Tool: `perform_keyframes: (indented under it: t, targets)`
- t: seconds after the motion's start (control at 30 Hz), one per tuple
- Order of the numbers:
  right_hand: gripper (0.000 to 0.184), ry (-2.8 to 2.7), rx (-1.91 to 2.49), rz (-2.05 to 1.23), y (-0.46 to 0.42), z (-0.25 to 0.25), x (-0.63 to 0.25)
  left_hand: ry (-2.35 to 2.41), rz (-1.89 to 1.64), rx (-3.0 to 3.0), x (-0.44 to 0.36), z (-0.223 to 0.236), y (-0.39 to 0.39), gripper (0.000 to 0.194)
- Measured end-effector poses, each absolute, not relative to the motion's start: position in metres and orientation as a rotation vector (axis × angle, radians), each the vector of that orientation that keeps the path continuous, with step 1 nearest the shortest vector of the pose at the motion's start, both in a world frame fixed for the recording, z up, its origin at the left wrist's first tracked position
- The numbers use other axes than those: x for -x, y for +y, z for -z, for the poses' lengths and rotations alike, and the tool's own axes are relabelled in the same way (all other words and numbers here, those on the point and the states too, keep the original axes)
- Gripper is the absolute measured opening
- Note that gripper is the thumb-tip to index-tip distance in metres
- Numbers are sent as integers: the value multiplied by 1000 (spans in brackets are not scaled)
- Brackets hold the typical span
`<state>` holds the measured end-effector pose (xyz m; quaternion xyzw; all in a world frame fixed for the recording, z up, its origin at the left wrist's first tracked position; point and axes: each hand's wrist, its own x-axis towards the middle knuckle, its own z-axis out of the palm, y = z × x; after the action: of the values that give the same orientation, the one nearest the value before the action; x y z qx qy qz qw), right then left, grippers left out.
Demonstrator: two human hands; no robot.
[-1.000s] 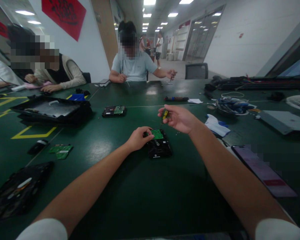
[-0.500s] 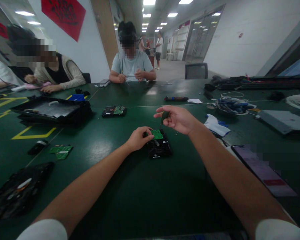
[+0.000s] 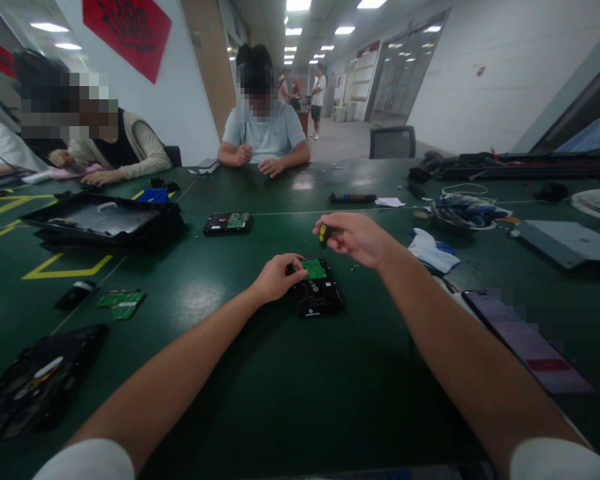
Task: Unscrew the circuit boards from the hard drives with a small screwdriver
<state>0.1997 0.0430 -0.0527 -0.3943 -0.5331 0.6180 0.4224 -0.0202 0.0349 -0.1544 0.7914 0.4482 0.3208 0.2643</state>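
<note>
A black hard drive (image 3: 319,298) with a green circuit board (image 3: 314,269) at its far end lies on the table in front of me. My left hand (image 3: 279,277) grips its far left edge, thumb on the board and fingers closed around the side. Above the board, my right hand (image 3: 353,239) pinches a short screwdriver (image 3: 325,236) with a yellow and dark handle. The screwdriver points downward; whether its thin tip touches a screw is too small to tell. A few tiny bits (image 3: 355,267), perhaps screws, lie right of the drive.
Another hard drive (image 3: 228,223) lies farther off, with a black tray (image 3: 105,220) to its left. Loose green circuit boards (image 3: 122,303) and a dark device (image 3: 43,380) are at left. A phone (image 3: 527,340), white glove (image 3: 434,251) and grey box (image 3: 573,241) lie at right. A person (image 3: 265,133) sits opposite.
The screwdriver handle has turned, now showing its yellow side, and my right fingers have curled closer around it. My left hand stays put. The person opposite has lowered one hand to the table.
</note>
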Motion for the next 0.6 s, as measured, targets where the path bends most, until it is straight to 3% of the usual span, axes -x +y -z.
perform_keyframes:
  t: [0.27,0.6]
  targets:
    - [16,-1326,1072,-1397,45,52,-197,1189,-868,-2135,21,155,36,15]
    - [27,-1306,974,-1525,44,54,-194,1198,-871,-2114,19,152,34,14]
